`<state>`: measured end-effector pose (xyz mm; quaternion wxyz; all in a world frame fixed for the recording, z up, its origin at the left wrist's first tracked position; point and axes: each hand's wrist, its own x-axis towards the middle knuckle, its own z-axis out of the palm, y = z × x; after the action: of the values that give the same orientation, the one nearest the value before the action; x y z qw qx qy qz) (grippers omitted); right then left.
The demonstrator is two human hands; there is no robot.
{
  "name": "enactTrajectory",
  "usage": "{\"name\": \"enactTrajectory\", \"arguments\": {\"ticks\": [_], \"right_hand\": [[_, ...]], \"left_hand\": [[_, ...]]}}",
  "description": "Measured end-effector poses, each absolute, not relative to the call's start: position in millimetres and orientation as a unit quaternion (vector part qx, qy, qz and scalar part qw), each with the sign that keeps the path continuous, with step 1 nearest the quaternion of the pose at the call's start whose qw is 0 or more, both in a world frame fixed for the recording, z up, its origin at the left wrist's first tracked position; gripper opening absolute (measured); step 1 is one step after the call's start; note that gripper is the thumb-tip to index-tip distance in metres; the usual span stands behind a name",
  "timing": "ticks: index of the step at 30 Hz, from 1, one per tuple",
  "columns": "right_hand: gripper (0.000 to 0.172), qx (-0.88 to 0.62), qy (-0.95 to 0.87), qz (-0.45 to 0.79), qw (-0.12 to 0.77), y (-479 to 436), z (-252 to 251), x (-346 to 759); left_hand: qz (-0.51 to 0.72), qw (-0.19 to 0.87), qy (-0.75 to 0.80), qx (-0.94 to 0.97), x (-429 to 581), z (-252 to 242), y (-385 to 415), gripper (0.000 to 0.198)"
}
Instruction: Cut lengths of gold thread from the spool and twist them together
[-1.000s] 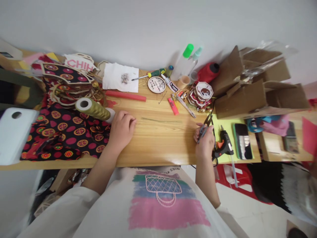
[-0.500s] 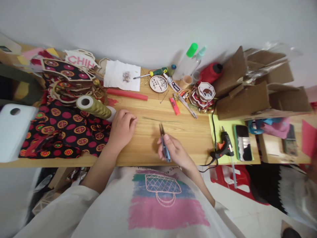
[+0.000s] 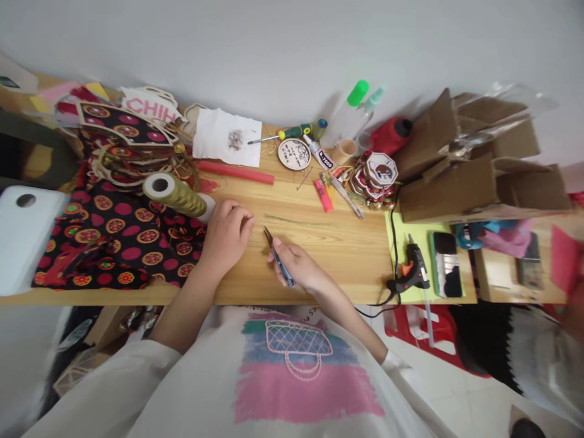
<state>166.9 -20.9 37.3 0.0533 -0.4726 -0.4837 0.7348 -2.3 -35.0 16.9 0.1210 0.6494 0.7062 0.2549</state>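
Note:
My right hand (image 3: 296, 266) is closed around thread snips (image 3: 279, 261) with blue-grey handles. Their dark, narrow blades point up and left, toward my left hand. On the left, my left hand (image 3: 229, 234) rests on the wooden table with its fingers curled in. Whatever those fingers hold, if anything, is hidden. A thin greenish thread (image 3: 298, 221) lies on the wood just beyond both hands. Close to my left wrist, a spool of olive-gold thread (image 3: 180, 198) lies on its side on a dark patterned cloth (image 3: 123, 243).
A red stick (image 3: 237, 173), a white paper towel (image 3: 219, 137), a screwdriver (image 3: 292, 131) and a glue tube (image 3: 320, 152) lie toward the wall. To the right are a pink lighter (image 3: 323, 196), stacked octagonal pieces (image 3: 381, 169), a glue gun (image 3: 413, 267) and an open cardboard box (image 3: 447, 194).
My right hand has moved left with the snips, bringing the blades nearer my left hand. The left hand has stayed in nearly the same place.

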Motion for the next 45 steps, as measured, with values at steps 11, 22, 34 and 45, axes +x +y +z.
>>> {"name": "enactTrajectory", "arguments": {"ticks": [11, 22, 34, 45], "right_hand": [[0.048, -0.486, -0.464, 0.738, 0.057, -12, 41, 154], [0.045, -0.514, -0.436, 0.732, 0.094, -14, 39, 146], [0.041, -0.517, -0.432, 0.731, 0.110, -16, 42, 144], [0.039, -0.515, -0.431, 0.732, 0.111, -16, 42, 143]], "left_hand": [[0.264, 0.128, 0.704, 0.647, -3, 16, -35, 0.013], [0.263, 0.131, 0.704, 0.647, -3, 17, -36, 0.014], [0.261, 0.129, 0.703, 0.649, -3, 15, -36, 0.013], [0.259, 0.123, 0.701, 0.653, -4, 14, -36, 0.013]]}}
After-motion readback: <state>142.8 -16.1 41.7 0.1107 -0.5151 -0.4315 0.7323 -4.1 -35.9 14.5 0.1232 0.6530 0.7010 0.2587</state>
